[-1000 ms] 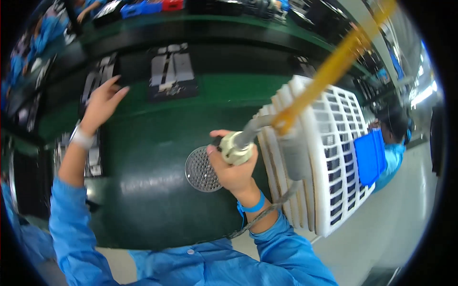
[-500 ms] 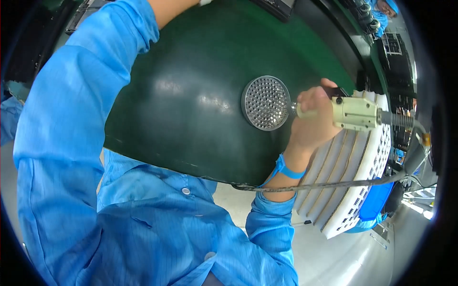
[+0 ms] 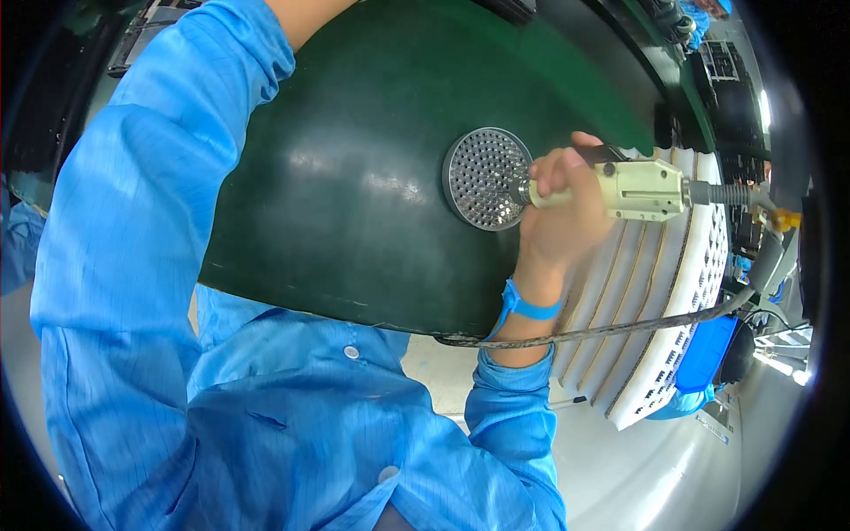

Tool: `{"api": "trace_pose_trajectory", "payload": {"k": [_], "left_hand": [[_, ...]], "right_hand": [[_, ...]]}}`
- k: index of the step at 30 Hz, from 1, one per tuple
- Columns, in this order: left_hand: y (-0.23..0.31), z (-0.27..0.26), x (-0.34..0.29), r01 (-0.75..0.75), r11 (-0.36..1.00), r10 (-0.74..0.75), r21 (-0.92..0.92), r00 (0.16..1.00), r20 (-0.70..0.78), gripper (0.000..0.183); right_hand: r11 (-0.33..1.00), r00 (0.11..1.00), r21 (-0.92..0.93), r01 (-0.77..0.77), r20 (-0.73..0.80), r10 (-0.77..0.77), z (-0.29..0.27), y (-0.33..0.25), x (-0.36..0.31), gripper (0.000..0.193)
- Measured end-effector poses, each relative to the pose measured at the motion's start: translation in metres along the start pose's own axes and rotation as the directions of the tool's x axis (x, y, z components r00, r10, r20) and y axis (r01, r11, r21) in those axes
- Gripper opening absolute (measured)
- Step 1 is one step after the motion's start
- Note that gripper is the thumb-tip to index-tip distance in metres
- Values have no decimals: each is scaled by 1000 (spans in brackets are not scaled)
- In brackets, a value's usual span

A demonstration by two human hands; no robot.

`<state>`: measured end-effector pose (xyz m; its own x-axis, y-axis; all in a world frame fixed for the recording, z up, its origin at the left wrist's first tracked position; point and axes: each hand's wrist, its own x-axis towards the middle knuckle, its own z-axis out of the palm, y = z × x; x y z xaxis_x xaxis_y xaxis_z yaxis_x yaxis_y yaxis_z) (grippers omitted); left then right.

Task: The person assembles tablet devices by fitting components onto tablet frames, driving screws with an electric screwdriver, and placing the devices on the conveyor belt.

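Observation:
My right hand (image 3: 567,199) is closed round a pale yellow-green power screwdriver (image 3: 645,189). Its nose points left over the rim of a round metal dish (image 3: 449,184), whose inside shows a grid of holes with small shiny pieces, probably screws, at the lower right. Whether the bit touches them I cannot tell. A blue wrist strap (image 3: 531,308) circles my right wrist. My left arm (image 3: 150,195), in a blue sleeve, reaches up past the upper edge, so the left hand is out of sight.
The dish stands on a dark green tabletop (image 3: 354,239). A stack of white trays (image 3: 651,327) with dark pieces in its top one stands at the right, beside a blue bin (image 3: 707,354). A grey cord (image 3: 620,328) crosses below my right hand. Another person (image 3: 699,22) is at the far right.
The screwdriver in my right hand has moved left relative to the dish, so its nose now overlaps the dish's right side. The whole view has shifted slightly.

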<state>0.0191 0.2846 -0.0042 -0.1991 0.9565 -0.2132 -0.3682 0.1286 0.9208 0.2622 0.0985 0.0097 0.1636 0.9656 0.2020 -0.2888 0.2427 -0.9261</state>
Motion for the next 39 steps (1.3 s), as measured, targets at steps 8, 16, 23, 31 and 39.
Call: {"api": "trace_pose_trajectory", "payload": {"k": [8,16,23,31,39], "left_hand": [[8,-35,-87,82,991,-56,-102,969,239,65],[-4,-112,-252,61,991,-73,120,993,96,75],[-24,-141,-333,-117,694,85,710,993,81,68],[11,-207,-293,-282,-181,528,942,781,335,44],[3,-218,-291,-427,-236,411,873,770,487,34]], "right_hand": [[998,999,-66,13,-34,-16,-12,6,3,16],[997,1000,-73,4,-4,-5,-1,10,-2,18],[996,992,-16,93,92,-91,-22,4,2,27],[996,989,-5,87,124,-86,-20,-5,5,33],[991,987,-35,130,99,-126,-16,-9,0,29]]}}
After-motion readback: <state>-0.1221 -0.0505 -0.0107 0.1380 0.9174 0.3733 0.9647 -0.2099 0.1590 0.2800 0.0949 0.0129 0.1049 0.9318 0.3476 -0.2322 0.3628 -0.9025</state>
